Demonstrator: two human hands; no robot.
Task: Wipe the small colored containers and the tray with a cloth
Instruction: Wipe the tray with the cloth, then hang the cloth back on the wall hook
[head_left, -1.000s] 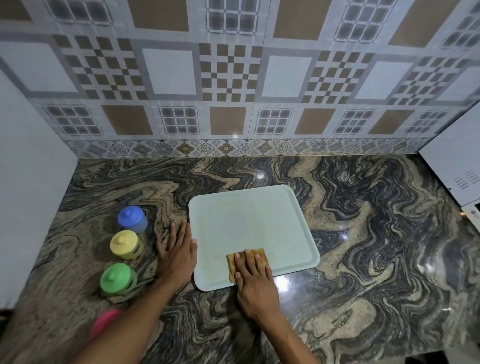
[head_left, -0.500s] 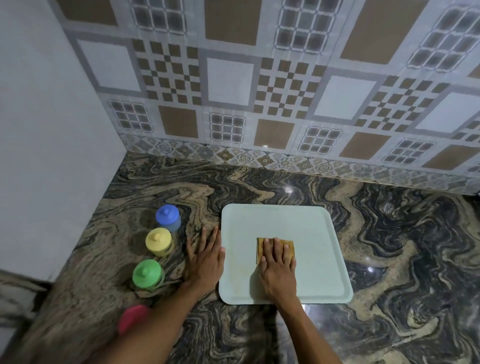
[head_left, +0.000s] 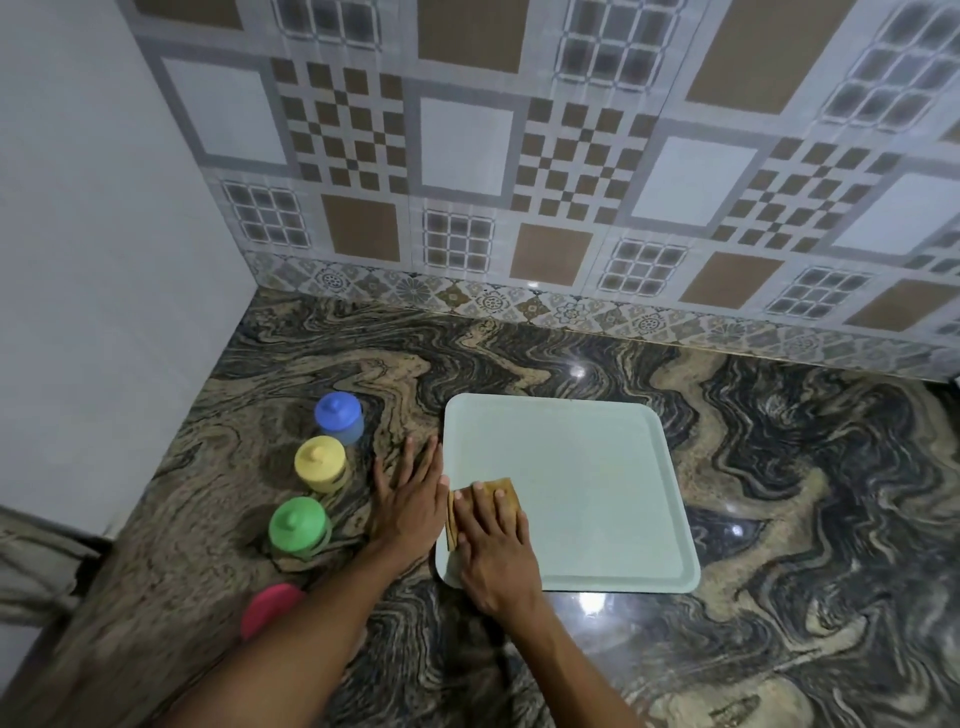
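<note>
A pale green tray lies flat on the marbled counter. My right hand presses a folded tan cloth onto the tray's near left part, fingers flat over it. My left hand rests flat on the counter against the tray's left edge, fingers spread, holding nothing. Left of it stand small lidded containers in a row: blue, yellow, green. A pink one is partly hidden behind my left forearm.
The counter meets a patterned tile wall at the back and a plain white wall on the left. The containers stand near the left wall.
My right hand has slid the cloth from the tray's middle toward its left edge, close to my left hand. The camera view has also shifted a little.
</note>
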